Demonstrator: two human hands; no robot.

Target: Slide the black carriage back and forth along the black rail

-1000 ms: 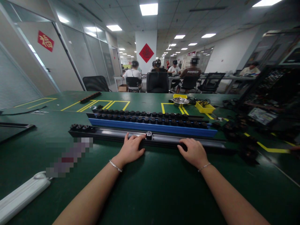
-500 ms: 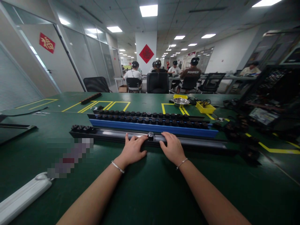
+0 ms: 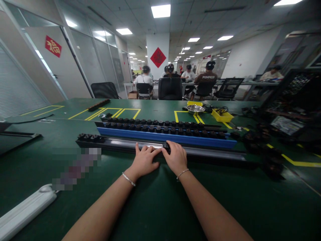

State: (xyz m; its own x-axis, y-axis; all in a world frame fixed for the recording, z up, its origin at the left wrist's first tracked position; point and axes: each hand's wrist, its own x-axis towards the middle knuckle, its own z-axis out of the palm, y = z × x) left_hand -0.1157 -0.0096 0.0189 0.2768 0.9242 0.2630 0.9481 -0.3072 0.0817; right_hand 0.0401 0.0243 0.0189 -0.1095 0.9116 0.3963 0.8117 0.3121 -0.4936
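A long silver and black rail (image 3: 215,153) lies across the green table (image 3: 160,207) in front of me. My left hand (image 3: 144,161) rests on the rail with its fingers stretched flat. My right hand (image 3: 175,156) sits just beside it, its fingers curled over a small black slider block (image 3: 166,146) on the rail. A few black blocks (image 3: 90,137) sit at the rail's left end. Behind it lies a blue rail (image 3: 165,136) carrying several black blocks in a row.
A white power strip (image 3: 25,209) lies at the near left. A metal bowl (image 3: 195,108) and yellow trays (image 3: 221,115) stand at the back, dark parts (image 3: 265,150) pile up on the right. Several people sit at desks beyond office chairs (image 3: 170,88).
My right hand slid left along the rail until it reached the small black block beside my left hand. My left hand stayed in place.
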